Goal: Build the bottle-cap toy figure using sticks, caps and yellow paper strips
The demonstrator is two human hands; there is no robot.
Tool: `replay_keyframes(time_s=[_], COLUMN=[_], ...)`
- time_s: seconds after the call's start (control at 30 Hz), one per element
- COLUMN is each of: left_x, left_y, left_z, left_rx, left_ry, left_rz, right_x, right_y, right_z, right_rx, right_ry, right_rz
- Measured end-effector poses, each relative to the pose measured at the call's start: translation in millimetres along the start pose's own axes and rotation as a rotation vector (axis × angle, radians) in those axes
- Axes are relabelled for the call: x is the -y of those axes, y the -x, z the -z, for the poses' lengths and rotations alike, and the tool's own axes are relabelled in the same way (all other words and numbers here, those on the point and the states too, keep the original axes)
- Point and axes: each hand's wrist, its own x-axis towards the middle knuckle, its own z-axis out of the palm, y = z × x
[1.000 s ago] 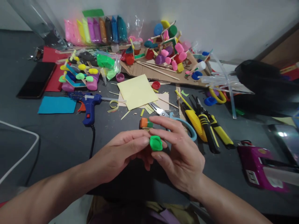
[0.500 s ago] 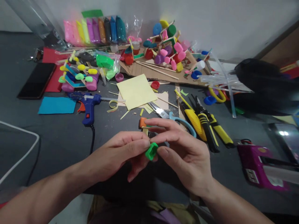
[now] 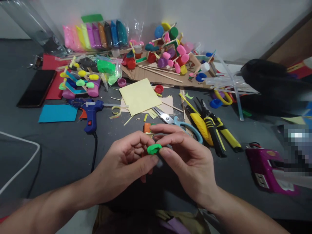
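Note:
A small lump of bright green modelling clay is pinched between both hands above the front of the dark table. My left hand grips it from the left, thumb underneath and index finger behind. On the other side my right hand presses it between thumb and fingers. The clay has a hollow in its face. Just beyond my fingertips lies an orange block-like piece, partly hidden by my right fingers. Light-blue-handled scissors rest close behind my right hand.
A blue glue gun lies left of a pale yellow paper sheet. To the right are a yellow cutter and yellow-black pliers. Clay packets and colourful stick models stand along the wall. A magenta device sits far right.
The green clay has been turned from upright to lying flatter and raised slightly. My left fingers have curled in behind it. The whole view has shifted a little.

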Motion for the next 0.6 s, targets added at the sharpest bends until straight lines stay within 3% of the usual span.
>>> replay_keyframes(time_s=[0.33,0.6], left_x=[2.7,1.4], left_y=[4.0,2.3], left_z=[4.3,6.1], left_rx=[-0.117,-0.109], left_ry=[-0.244,-0.319], left_rz=[-0.13,-0.163], right_x=[-7.7,-4.6], right_y=[4.3,3.1], right_z=[-0.9,4.9], right_rx=[0.058,0.142], right_ry=[0.075,0.304], right_rz=[0.127,0.31])
